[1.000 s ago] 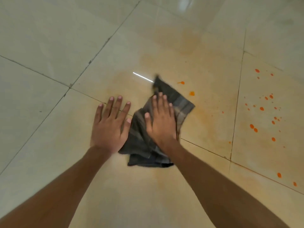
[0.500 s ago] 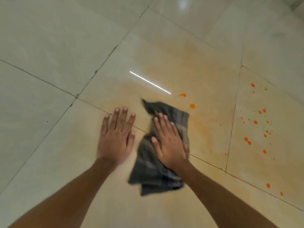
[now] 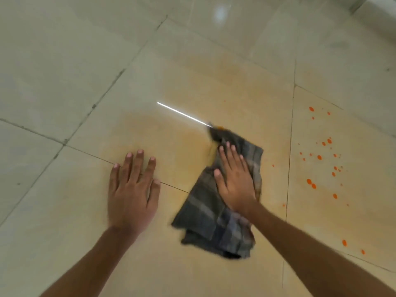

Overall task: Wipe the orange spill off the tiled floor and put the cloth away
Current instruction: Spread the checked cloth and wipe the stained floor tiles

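Note:
A dark grey checked cloth [image 3: 214, 219] lies crumpled on the pale tiled floor [image 3: 64, 61]. My right hand [image 3: 235, 179] presses flat on its upper half, fingers together and pointing away from me. The cloth's far tip touches an orange drop [image 3: 219, 127]. My left hand [image 3: 132, 189] rests flat on the bare tile to the cloth's left, fingers spread, holding nothing. Several bright orange drops [image 3: 319, 157] dot the tile to the right of the cloth. A faint orange smear [image 3: 171, 136] tints the tile around my hands.
Dark grout lines [image 3: 290, 157] cross the floor; one runs between the cloth and the orange drops. A thin white light reflection [image 3: 184, 114] lies on the tile beyond the cloth. A pale raised edge [image 3: 377, 11] shows at the top right.
My right hand has pushed the cloth away from me and to the right, over the two orange drops that lay just beyond it. My left hand has stayed planted on the tile.

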